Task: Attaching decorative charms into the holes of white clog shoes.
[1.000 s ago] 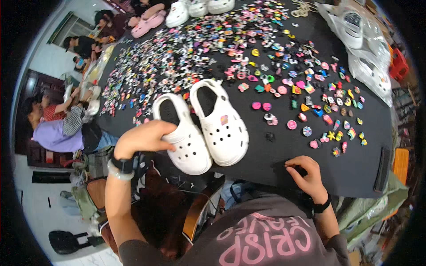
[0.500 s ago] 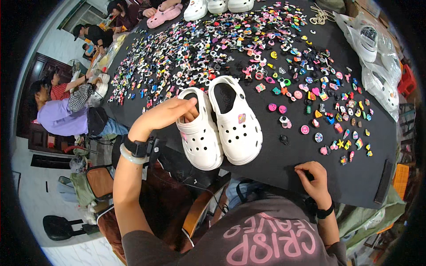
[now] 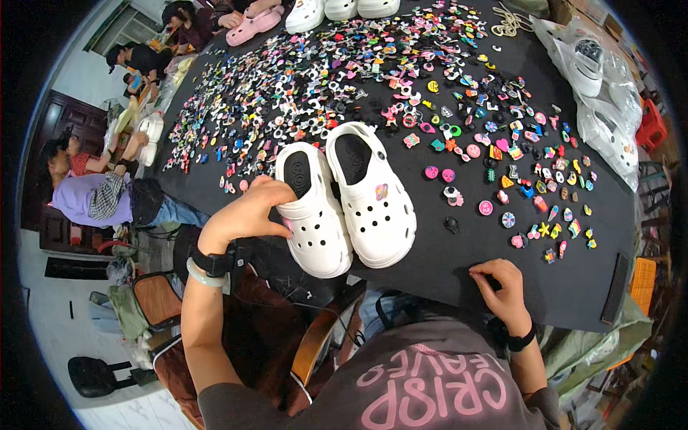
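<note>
Two white clogs stand side by side near the table's front edge, toes toward me. At the outer side of the left clog (image 3: 320,246), my left hand (image 3: 247,211) curves around its edge, thumb low beside a small pink charm and fingers near the opening. The right clog (image 3: 383,233) touches it and bears a planet-shaped charm (image 3: 381,192) in pink and orange. My right hand (image 3: 505,287) rests at the front edge, fingers curled, thumb and index tips close together; anything between them is hidden.
Many colourful shoe charms (image 3: 265,107) cover the black table (image 3: 444,247). More white clogs (image 3: 340,10) stand at the far edge, where another person's hands hold a pink clog (image 3: 254,26). Plastic-bagged shoes (image 3: 609,129) lie at right. Other people (image 3: 93,190) sit at left.
My left fingers have come out of the left clog's opening and now lie along its outer side, thumb lower down. The view has shifted slightly; my right hand stays at the edge.
</note>
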